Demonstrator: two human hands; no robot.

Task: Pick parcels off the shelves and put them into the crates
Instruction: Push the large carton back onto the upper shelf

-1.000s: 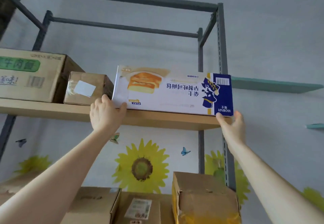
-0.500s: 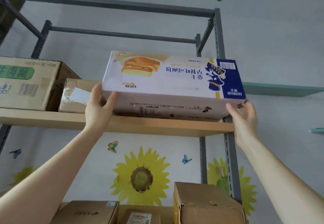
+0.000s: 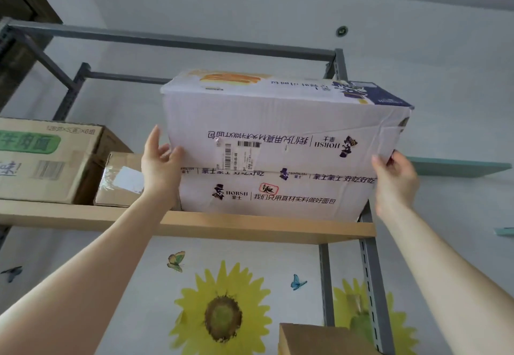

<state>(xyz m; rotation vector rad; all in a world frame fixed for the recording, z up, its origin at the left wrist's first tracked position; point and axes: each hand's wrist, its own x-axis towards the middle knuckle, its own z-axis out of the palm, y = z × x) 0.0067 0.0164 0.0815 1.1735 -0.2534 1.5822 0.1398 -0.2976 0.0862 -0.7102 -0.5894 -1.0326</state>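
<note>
A long white bread box [image 3: 278, 121] with a blue end and a sandwich picture is tilted up off the top wooden shelf board [image 3: 250, 228], its printed underside facing me. Its lower rear edge seems to sit at the board, but I cannot see contact. My left hand [image 3: 160, 168] holds the box's left end, fingers pointing up along the end and thumb on the underside. My right hand [image 3: 395, 179] grips the right end, fingers curled over the edge. No crate is in view.
On the same shelf to the left are a small taped brown parcel [image 3: 119, 182] and a large brown carton with a green label [image 3: 47, 160]. Grey metal uprights [image 3: 370, 271] frame the rack. Another brown box [image 3: 314, 339] sits on the shelf below. A teal wall shelf [image 3: 459, 167] juts out at right.
The white box has risen at its front and tipped back, so its underside now faces me. Both hands rose with it and stayed on its ends.
</note>
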